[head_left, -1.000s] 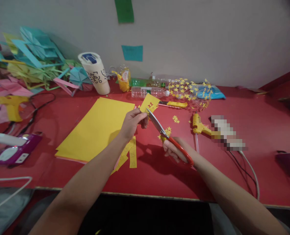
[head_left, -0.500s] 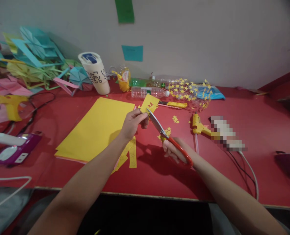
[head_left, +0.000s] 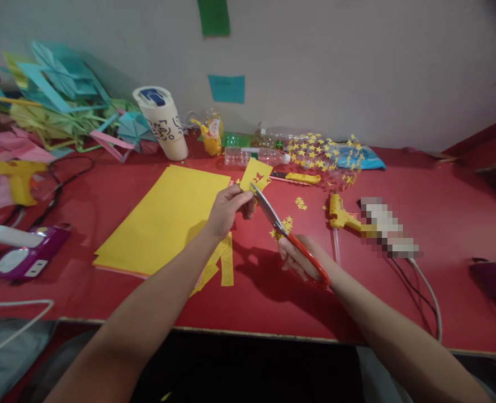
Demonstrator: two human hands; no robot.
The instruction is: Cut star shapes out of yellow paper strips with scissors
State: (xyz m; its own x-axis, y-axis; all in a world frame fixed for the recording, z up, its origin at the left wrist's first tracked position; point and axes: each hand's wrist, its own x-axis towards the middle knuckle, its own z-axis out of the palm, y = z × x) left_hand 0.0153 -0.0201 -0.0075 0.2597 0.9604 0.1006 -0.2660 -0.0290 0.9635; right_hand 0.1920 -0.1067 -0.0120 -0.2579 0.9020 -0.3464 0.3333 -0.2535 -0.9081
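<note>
Between thumb and fingers, my left hand (head_left: pixel 231 208) pinches a small yellow paper piece (head_left: pixel 255 171) with cut-out gaps. My right hand (head_left: pixel 300 254) grips the red handles of large scissors (head_left: pixel 310 260); their blade tips touch the paper beside my left thumb. Small yellow stars (head_left: pixel 287 225) lie just beyond my right hand, with another little pile (head_left: pixel 301 203) farther back. Yellow sheets (head_left: pixel 168 218) are stacked left of my left hand. Yellow strips with drawn stars (head_left: pixel 227 263) lie near the stack's right edge, partly behind my left forearm.
At the back of the red table (head_left: pixel 273 313) stand a white tumbler (head_left: pixel 168 131), a clear bottle (head_left: pixel 241 157) and a star-covered plastic bottle (head_left: pixel 315 152). A yellow cutter (head_left: pixel 302 178) lies beyond the scissors. Glue guns (head_left: pixel 344 215) rest at both sides, with cables.
The view has shifted very slightly. My hands, the scissors and the yellow paper keep nearly the same pose.
</note>
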